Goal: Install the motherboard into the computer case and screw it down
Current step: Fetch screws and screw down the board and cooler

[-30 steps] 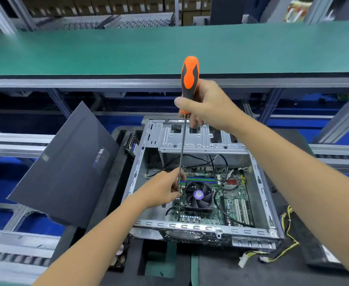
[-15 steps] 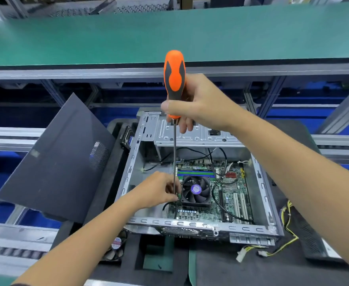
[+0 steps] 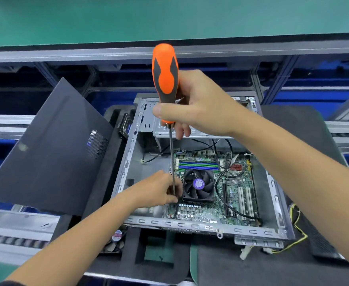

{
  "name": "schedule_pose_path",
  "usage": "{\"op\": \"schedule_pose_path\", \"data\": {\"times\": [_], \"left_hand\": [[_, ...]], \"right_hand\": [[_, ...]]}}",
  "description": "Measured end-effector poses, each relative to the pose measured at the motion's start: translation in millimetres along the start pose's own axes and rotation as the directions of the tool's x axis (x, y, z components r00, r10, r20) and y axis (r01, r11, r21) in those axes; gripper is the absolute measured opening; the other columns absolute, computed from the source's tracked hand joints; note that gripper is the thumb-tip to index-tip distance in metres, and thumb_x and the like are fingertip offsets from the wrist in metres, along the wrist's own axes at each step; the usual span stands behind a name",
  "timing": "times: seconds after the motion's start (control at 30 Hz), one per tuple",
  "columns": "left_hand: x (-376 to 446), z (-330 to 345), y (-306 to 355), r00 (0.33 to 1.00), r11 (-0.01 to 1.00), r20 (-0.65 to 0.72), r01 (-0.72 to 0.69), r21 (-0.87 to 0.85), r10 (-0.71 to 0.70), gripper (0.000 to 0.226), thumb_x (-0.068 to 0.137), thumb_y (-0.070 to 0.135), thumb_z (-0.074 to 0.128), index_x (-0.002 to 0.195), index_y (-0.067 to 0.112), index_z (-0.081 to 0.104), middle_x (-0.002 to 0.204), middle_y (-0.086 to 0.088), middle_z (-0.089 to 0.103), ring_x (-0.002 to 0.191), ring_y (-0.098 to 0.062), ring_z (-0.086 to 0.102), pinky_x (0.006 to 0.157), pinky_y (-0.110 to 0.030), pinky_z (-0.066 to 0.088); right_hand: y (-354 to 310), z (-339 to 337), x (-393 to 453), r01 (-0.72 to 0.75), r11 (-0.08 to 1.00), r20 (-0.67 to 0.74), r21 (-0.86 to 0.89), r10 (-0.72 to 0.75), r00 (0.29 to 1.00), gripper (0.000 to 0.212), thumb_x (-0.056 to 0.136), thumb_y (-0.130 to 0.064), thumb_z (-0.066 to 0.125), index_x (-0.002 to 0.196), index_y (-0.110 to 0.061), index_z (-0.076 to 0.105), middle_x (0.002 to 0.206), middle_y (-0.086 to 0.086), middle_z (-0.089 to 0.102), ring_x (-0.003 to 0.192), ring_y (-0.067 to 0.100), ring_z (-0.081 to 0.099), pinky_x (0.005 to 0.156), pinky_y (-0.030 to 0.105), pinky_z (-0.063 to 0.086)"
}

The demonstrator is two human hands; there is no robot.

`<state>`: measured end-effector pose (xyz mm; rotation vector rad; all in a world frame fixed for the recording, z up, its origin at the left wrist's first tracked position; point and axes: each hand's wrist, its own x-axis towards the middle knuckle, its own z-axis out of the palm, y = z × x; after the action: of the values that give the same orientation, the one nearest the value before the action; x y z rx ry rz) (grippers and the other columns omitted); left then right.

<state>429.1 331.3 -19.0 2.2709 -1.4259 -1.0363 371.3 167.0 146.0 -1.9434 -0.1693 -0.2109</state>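
A green motherboard [image 3: 239, 195] with a black CPU fan [image 3: 198, 185] lies inside the open metal computer case [image 3: 206, 225]. My right hand [image 3: 200, 109] grips the orange and black handle of a long screwdriver [image 3: 165, 79], held upright above the case. Its thin shaft runs straight down to the board's left edge beside the fan. My left hand [image 3: 159, 191] is inside the case and pinches the lower end of the shaft. The tip and any screw under it are hidden by my fingers.
A dark side panel [image 3: 51, 153] leans at the left of the case. The case sits on a black foam tray [image 3: 221, 263]. A small loose fan [image 3: 115, 240] lies in the tray at the front left. Yellow and black cables [image 3: 295, 230] trail off at the right. A green conveyor [image 3: 169, 15] runs behind.
The screwdriver has shifted left and its shaft has come down toward the near-left part of the board. My left hand followed it, still at the shaft's lower end. My head has tilted down.
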Motion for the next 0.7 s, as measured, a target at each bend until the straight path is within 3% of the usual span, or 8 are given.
{"op": "schedule_pose_path", "data": {"times": [0.13, 0.23, 0.33, 0.5, 0.7], "left_hand": [[1.4, -0.8, -1.8, 1.000, 1.000, 0.023, 0.020, 0.021, -0.020, 0.010, 0.083, 0.025, 0.071, 0.089, 0.028, 0.064, 0.085, 0.015, 0.065, 0.074, 0.002, 0.057, 0.065, -0.020, 0.045], [0.2, -3.0, -2.5, 0.999, 1.000, 0.047, 0.017, 0.020, -0.018, 0.012, 0.083, 0.027, 0.072, 0.089, 0.031, 0.062, 0.087, 0.016, 0.063, 0.074, 0.005, 0.055, 0.063, -0.018, 0.041], [-1.3, -5.5, -4.3, 0.994, 0.999, 0.104, 0.043, 0.026, -0.045, 0.014, 0.081, 0.027, 0.073, 0.089, 0.029, 0.062, 0.089, 0.010, 0.064, 0.075, -0.003, 0.058, 0.065, -0.020, 0.044], [-0.1, -3.7, -7.8, 0.981, 0.996, 0.176, 0.087, -0.008, -0.084, 0.009, 0.080, 0.016, 0.073, 0.087, 0.019, 0.070, 0.083, 0.007, 0.069, 0.072, 0.000, 0.060, 0.059, -0.006, 0.040], [2.7, -3.0, -9.0, 0.969, 0.993, 0.225, 0.115, -0.034, -0.105, 0.012, 0.080, 0.014, 0.072, 0.087, 0.024, 0.071, 0.085, 0.012, 0.069, 0.078, 0.000, 0.062, 0.068, -0.012, 0.044]], "right_hand": [[3.9, 1.4, 2.6, -0.013, 1.000, 0.027, 0.009, 0.013, 1.000, 0.019, 0.087, -0.011, 0.063, 0.082, -0.003, 0.047, 0.064, 0.006, 0.057, 0.043, 0.027, 0.063, 0.041, 0.028, 0.045], [7.6, 5.1, 4.1, -0.013, 1.000, 0.049, 0.013, 0.012, 0.999, 0.018, 0.088, -0.009, 0.063, 0.081, -0.005, 0.046, 0.066, 0.013, 0.056, 0.044, 0.025, 0.063, 0.040, 0.030, 0.047], [14.2, 11.1, 4.5, -0.031, 0.999, 0.077, 0.026, 0.029, 0.997, 0.017, 0.088, -0.010, 0.063, 0.081, -0.004, 0.048, 0.068, 0.016, 0.059, 0.045, 0.026, 0.063, 0.040, 0.030, 0.047], [25.4, 23.5, 1.5, -0.055, 0.998, 0.131, 0.022, 0.051, 0.990, 0.016, 0.089, -0.011, 0.062, 0.080, -0.008, 0.049, 0.073, 0.020, 0.062, 0.046, 0.022, 0.064, 0.042, 0.027, 0.048], [33.5, 31.4, -3.6, -0.075, 0.997, 0.177, 0.009, 0.072, 0.982, 0.017, 0.090, -0.009, 0.061, 0.082, 0.001, 0.049, 0.072, 0.024, 0.061, 0.048, 0.023, 0.064, 0.046, 0.026, 0.048]]}}
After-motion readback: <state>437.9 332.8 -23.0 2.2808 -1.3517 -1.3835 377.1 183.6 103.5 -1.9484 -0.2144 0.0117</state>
